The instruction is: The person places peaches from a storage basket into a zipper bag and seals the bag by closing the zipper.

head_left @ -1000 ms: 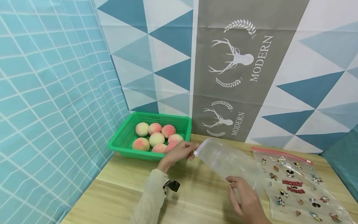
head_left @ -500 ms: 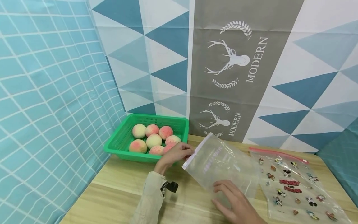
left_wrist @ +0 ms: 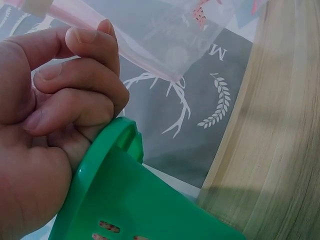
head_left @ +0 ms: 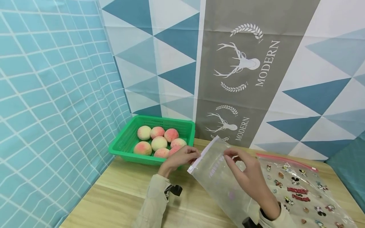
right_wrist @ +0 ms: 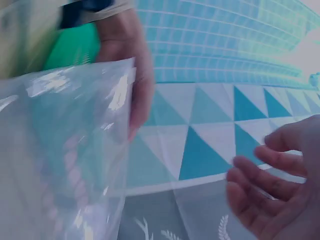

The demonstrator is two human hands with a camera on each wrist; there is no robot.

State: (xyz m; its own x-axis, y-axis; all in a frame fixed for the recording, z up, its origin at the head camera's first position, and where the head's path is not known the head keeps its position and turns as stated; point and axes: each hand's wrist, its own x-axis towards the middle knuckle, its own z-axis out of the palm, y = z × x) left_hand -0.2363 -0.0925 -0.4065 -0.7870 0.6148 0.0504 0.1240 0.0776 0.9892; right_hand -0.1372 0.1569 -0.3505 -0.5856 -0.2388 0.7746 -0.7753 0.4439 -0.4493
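Note:
A clear zip bag (head_left: 212, 182) with a pale lilac seal strip hangs slanted over the table. My left hand (head_left: 182, 158) pinches the bag at its sealed edge, close by the green basket's front right corner; its other fingers are curled in the left wrist view. Above the bag's right side, in the head view, hovers my right hand (head_left: 248, 172), fingers bent and thumb apart. In the right wrist view this hand (right_wrist: 280, 185) is apart from the bag (right_wrist: 75, 155) and holds nothing. Several peaches (head_left: 159, 143) lie in the green basket (head_left: 121, 152).
A second zip bag (head_left: 310, 186) with a red seal and cartoon prints lies flat at the right of the wooden table (head_left: 114, 186). Behind stands a patterned backdrop (head_left: 176, 79); a blue grid sheet (head_left: 57, 110) closes off the left.
The bag's seal strip has tilted and its face turned toward me. My right hand has risen from the bag's lower part toward its upper part. My left hand stays at the sealed edge.

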